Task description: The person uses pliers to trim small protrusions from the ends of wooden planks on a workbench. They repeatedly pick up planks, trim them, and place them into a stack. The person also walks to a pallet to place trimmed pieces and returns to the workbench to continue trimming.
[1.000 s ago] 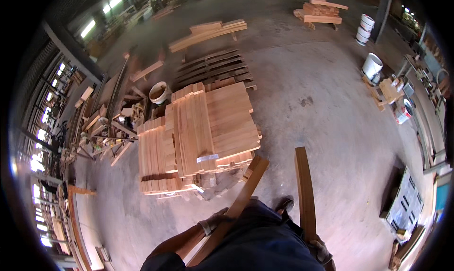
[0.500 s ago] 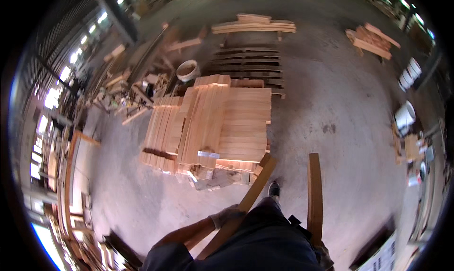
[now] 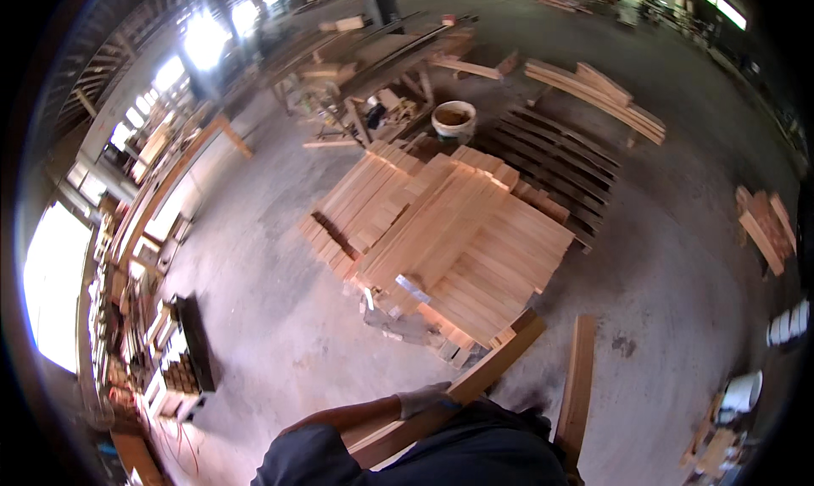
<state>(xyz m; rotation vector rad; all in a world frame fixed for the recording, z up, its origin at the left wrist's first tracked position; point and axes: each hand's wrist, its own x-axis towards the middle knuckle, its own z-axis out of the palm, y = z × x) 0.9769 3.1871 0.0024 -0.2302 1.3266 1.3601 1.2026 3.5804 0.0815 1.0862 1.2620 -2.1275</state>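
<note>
My left hand point(image 3: 422, 399), in a pale work glove, is closed around a long wooden board point(image 3: 492, 363). That board slants across my front, its far end near the front corner of a stack of planks point(image 3: 458, 240), its near end passing by my left forearm. On my right side a second wooden board point(image 3: 577, 376) points forward, apart from the first. Its lower end runs down beside my body to the bottom edge, where my right hand is hidden. The stack has several layers of light-coloured planks, with a whitish strip point(image 3: 413, 288) lying on top.
Behind the stack are a slatted pallet point(image 3: 551, 164) and a white bucket point(image 3: 454, 122). Planks rest on a support point(image 3: 593, 100) farther back. A cluttered workbench point(image 3: 365, 88) stands at the far left. White buckets point(image 3: 740, 394) are at the right; a dark-edged rack point(image 3: 193, 346) is at left.
The view has swung left, so the stack appears turned and farther right. Both boards have stayed with me. My right hand, partly visible at the right board's lower end before, has dropped from sight.
</note>
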